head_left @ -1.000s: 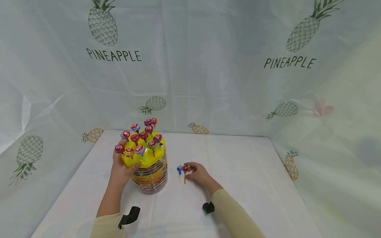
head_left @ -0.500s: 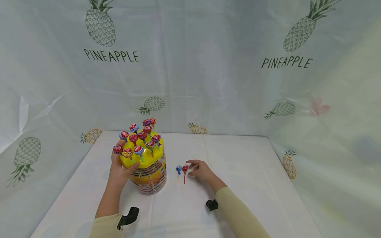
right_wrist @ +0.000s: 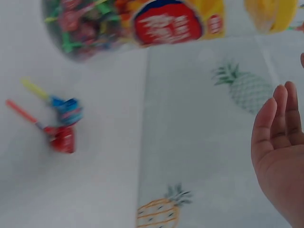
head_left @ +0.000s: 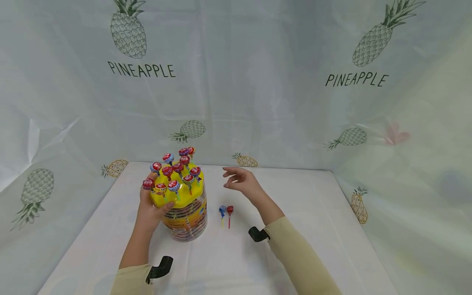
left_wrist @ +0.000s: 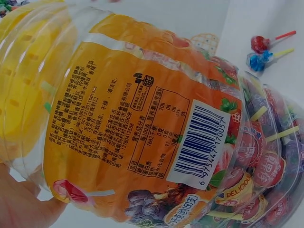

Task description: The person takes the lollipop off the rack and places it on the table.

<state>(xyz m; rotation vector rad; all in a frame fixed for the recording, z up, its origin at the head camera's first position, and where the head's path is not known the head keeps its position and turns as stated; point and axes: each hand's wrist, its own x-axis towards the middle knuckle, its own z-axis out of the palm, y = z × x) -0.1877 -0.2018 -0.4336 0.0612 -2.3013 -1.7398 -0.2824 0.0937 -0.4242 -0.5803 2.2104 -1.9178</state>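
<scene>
A clear lollipop jar (head_left: 186, 219) with a yellow lid (head_left: 180, 194) stands on the left of the table, several wrapped lollipops (head_left: 178, 168) poking up from the lid. My left hand (head_left: 149, 209) grips its upper side, thumb along the lid's near edge. In the left wrist view, more lollipops (left_wrist: 247, 180) show inside, past an orange label (left_wrist: 133, 114). To the right of the jar lie a blue lollipop (head_left: 222, 209) and a red lollipop (head_left: 230, 209), side by side. My right hand (head_left: 243, 182) is raised beyond these two, fingers loosely bent and holding nothing.
White cloth covers the table (head_left: 295, 213). A pineapple-printed sheet (head_left: 258, 94) hangs behind the table's far edge and along both sides. Black wrist mounts (head_left: 161, 268) stick out near both sleeves.
My right hand has left the red lollipop, first drawing slightly right, then lifting up and away toward the far side. The two lollipops stay put; my left hand keeps its hold on the jar.
</scene>
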